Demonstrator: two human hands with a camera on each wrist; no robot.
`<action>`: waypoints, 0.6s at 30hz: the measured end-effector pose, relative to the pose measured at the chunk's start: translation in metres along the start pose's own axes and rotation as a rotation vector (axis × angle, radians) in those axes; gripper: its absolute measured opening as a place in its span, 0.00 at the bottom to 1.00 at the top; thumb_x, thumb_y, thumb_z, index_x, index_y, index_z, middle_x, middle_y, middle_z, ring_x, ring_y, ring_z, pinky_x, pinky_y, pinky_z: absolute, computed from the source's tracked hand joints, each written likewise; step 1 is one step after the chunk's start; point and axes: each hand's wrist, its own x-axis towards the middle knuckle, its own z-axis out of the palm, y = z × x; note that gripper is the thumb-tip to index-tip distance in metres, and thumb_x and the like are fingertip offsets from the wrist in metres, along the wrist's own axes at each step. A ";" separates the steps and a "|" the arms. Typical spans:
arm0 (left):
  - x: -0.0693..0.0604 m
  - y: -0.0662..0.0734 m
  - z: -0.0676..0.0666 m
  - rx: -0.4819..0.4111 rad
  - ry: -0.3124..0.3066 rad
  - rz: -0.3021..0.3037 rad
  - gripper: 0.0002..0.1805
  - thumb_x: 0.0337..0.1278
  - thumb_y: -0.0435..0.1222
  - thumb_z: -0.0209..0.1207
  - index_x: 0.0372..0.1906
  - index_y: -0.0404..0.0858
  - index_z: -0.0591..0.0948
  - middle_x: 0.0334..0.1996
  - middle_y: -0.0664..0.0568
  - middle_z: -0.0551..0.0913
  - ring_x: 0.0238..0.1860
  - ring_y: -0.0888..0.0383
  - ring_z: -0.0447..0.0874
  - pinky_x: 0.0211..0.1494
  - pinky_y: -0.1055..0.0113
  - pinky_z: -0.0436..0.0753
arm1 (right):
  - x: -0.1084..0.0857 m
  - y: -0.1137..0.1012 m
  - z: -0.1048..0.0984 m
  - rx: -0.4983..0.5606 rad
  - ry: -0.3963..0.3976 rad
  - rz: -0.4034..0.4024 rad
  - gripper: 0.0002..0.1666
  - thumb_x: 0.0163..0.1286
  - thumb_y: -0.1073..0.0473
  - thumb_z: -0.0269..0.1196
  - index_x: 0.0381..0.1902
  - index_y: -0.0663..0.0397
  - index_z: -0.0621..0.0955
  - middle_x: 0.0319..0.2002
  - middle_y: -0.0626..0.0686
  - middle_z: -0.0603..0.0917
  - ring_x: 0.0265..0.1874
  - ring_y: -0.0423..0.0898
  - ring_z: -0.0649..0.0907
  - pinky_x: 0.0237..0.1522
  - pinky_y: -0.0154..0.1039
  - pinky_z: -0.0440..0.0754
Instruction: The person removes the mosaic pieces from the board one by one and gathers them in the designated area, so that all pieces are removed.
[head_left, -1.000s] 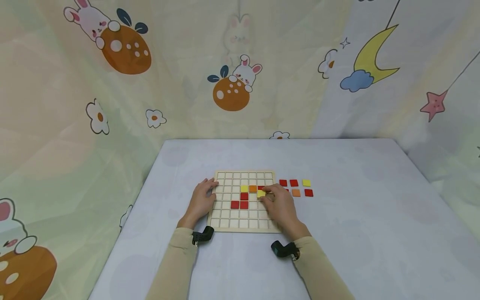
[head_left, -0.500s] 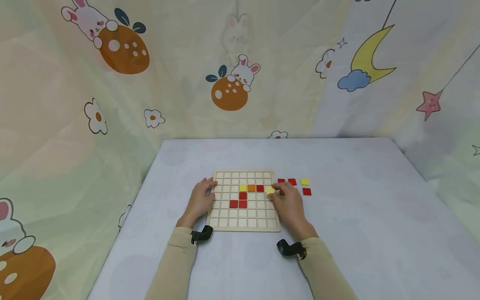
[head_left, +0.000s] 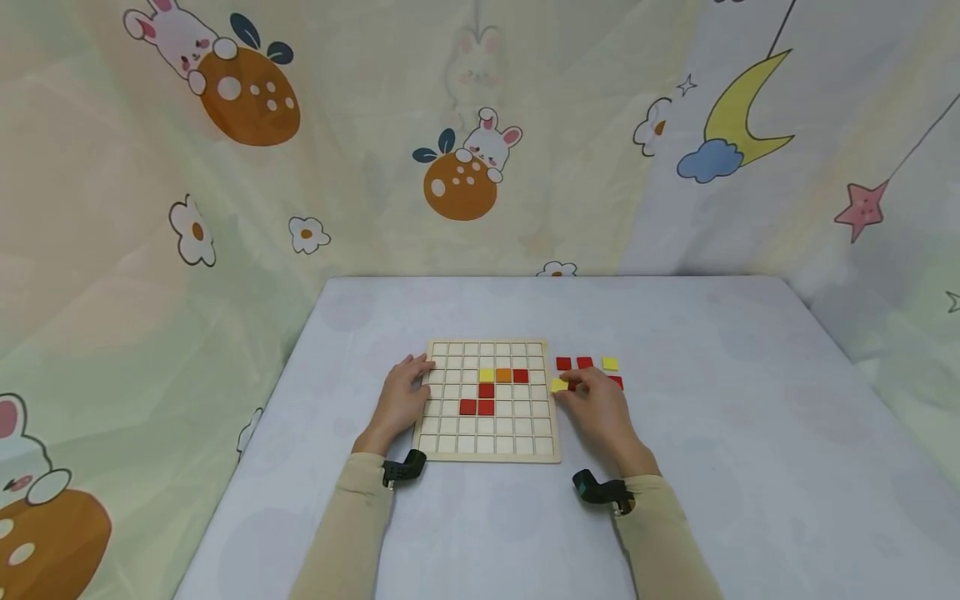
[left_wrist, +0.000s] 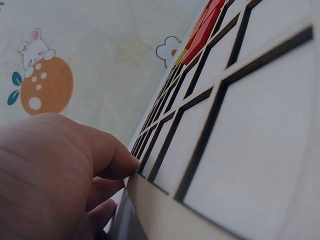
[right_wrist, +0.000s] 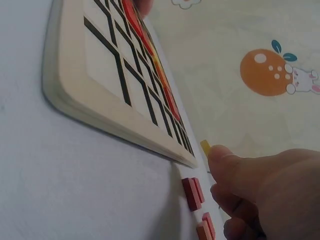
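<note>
A pale wooden grid board (head_left: pixel 450 437) lies on the table in the head view. Along its left edge rest the fingertips of my left hand (head_left: pixel 401 400), the thumb apart from the fingers. Just off the board's right edge, my right hand (head_left: pixel 603 417) pinches a yellow square tile (head_left: pixel 558 385) between thumb and fingers; the right wrist view shows this yellow tile (right_wrist: pixel 205 147) at the fingertips. On the grid, one row has a yellow tile (head_left: pixel 487 375), an orange tile (head_left: pixel 503 375) and a red tile (head_left: pixel 521 376). Below them sit more red tiles (head_left: pixel 486 407).
Loose tiles lie right of the board: red tiles (head_left: pixel 563 363), a yellow tile (head_left: pixel 610 363) and a red tile (head_left: pixel 617 382) partly behind my right hand. An orange tile (right_wrist: pixel 204 230) shows in the right wrist view. A printed cloth (head_left: pixel 375 167) hangs beyond the table.
My right hand has carried the yellow tile rightward from over the grid to just past the board's right edge. The left hand stays at the board's left edge.
</note>
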 end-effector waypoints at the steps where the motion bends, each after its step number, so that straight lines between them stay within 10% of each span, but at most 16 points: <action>1: 0.000 0.000 0.000 -0.002 0.000 0.000 0.24 0.60 0.29 0.52 0.62 0.38 0.78 0.71 0.49 0.68 0.76 0.50 0.52 0.80 0.56 0.47 | 0.000 0.001 -0.002 -0.003 0.000 -0.001 0.18 0.65 0.57 0.67 0.53 0.53 0.83 0.46 0.52 0.81 0.45 0.51 0.77 0.48 0.46 0.81; 18: -0.002 0.003 -0.001 0.004 -0.001 0.002 0.23 0.61 0.29 0.52 0.62 0.37 0.77 0.71 0.48 0.67 0.76 0.50 0.51 0.80 0.58 0.46 | -0.001 0.007 -0.011 0.003 -0.048 0.047 0.18 0.64 0.60 0.67 0.52 0.57 0.82 0.50 0.56 0.81 0.48 0.53 0.78 0.53 0.49 0.82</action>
